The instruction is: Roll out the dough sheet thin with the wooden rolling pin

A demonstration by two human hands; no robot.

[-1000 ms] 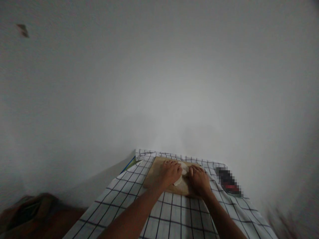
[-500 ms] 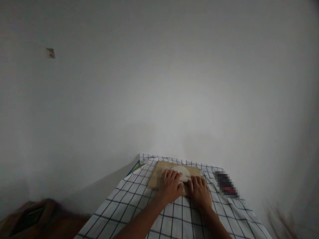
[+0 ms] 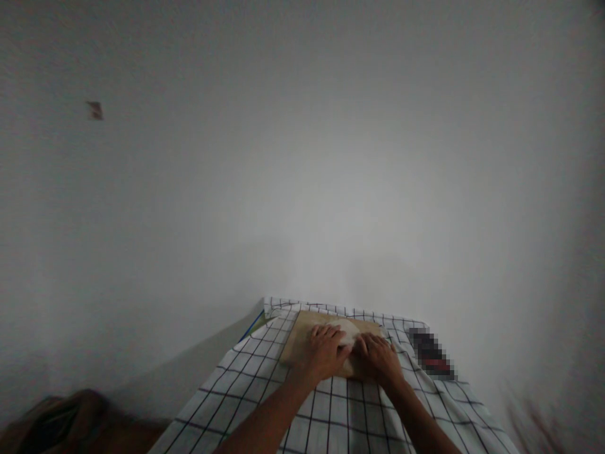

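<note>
Dough: in the head view it lies on the board, a little beyond the hands; it is pale and flat, with a rounded far edge.
Work on dough: it seems partly done, because the dough looks spread out and in one piece; the near edge is hidden, so how even it is, and how much shaping is left, cannot be judged.
Left hand: palm down, at the near left side of the dough, fingers pointing forward and slightly bent, thumb toward the other hand.
Right hand: palm down, at the near right side, fingers bent and directed forward and inward.
Grip: the hands are near each other but apart; whether the fingers are closed on the dough one cannot tell, since their undersides are hidden.
Arms: both come from the lower border, stretched forward and leaning inward to the board.
Cloth: checked, under the board.
Dark thing: on the cloth, right of the board, too masked to identify.
</note>
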